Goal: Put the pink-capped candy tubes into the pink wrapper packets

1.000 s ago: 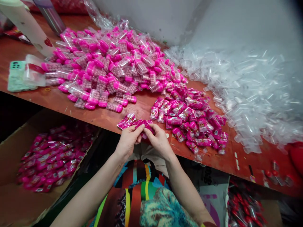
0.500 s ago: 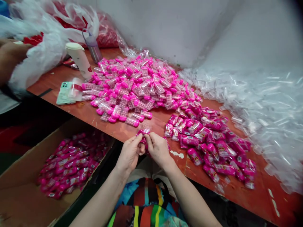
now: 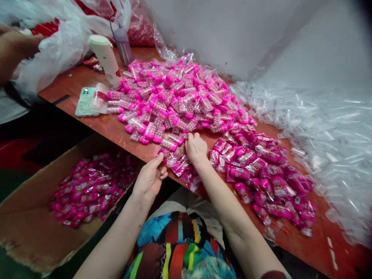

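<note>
My left hand (image 3: pixel 152 174) is closed at the table's front edge, its thumb and fingertips pinching the end of a shiny pink wrapper (image 3: pixel 166 155). More flat pink wrappers (image 3: pixel 180 166) lie beside it, between my hands. My right hand (image 3: pixel 196 147) reaches to the front of a large pile of clear tubes with pink caps and small pink balls (image 3: pixel 174 100). Its fingers are curled at a tube there, and the fingertips are partly hidden. To the right of that hand lies a heap of pink wrapped packs (image 3: pixel 261 170).
A cardboard box (image 3: pixel 29 228) with pink packs stands below the table at left. A phone (image 3: pixel 85 101), a white cup (image 3: pixel 104 58) and a metal bottle (image 3: pixel 123 46) stand at back left. Another person's hand (image 3: pixel 20 46) is at far left. Clear empty tubes (image 3: pixel 328 143) cover the right side.
My hands were together over a pink wrapper and have moved apart. The right hand has gone forward to the tube pile, and the left has moved slightly left. The view has shifted a little.
</note>
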Available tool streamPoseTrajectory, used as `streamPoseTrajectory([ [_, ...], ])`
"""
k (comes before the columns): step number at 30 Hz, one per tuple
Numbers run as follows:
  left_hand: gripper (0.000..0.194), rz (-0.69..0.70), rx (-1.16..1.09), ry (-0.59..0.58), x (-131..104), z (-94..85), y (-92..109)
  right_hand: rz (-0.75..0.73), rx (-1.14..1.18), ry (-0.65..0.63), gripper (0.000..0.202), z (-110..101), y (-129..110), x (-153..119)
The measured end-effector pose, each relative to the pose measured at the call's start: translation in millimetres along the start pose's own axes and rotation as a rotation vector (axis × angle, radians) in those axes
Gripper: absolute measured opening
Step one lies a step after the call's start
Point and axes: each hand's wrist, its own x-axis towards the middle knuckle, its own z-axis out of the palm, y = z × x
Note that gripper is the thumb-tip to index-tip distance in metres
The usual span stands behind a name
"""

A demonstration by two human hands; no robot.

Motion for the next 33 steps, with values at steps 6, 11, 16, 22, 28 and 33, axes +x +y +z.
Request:
streamPoseTrajectory([
  [6,0.027,-0.093,-0.127,-0.036,0.6,0.8,-6.0,0.079,0.658,0.190,0.022,-7.1,24.9,-27.1],
  [11,0.020,-0.174,-0.192,-0.074,0.0,7.8,-15.9,0.262,1.531,0.056,0.028,-25.3,26.9,-87.5],
  [16,0.015,-0.215,-0.166,-0.152,-5.0,18.1,-33.7,0.381,1.836,-0.050,0.028,-21.7,8.1,-131.0],
  [22,0.017,-0.181,-0.106,-0.223,-13.6,25.6,-48.4,0.483,2.007,0.017,0.021,-26.6,18.2,-148.4],
  [28,0.021,-0.133,-0.035,-0.190,-19.3,36.4,-62.1,0.635,2.021,0.187,0.035,-36.1,32.0,-156.6],
  [33,0.023,-0.121,-0.013,-0.160,-23.2,42.2,-73.4,0.621,1.928,0.240,0.032,-24.9,29.0,-162.7],
])
